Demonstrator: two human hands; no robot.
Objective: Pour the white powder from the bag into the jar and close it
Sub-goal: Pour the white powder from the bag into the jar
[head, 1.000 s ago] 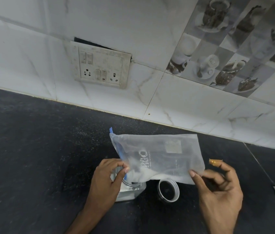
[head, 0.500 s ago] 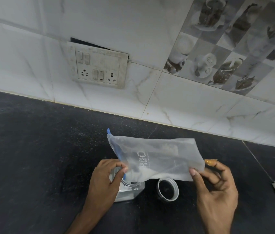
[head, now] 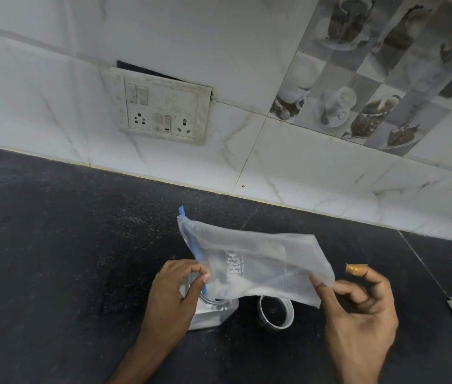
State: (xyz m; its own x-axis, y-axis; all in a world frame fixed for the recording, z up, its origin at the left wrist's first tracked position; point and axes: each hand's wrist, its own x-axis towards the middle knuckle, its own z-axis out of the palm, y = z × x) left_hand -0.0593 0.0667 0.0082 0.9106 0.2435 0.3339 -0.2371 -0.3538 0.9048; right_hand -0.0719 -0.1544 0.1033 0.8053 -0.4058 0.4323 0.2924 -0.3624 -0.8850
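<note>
You pinch the bag with left grip and right grip; powder remains, jar below left grip unlidded.

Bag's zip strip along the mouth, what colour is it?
Blue. The zip strip of the bag shows best in the head view, by the left hand.

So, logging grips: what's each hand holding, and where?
Both hold the clear plastic bag: left hand pinches its blue-zip mouth, right hand pinches its bottom edge.

No readable text
The clear bag carries a small block of white print, too blurred and creased to make out any word.
</note>
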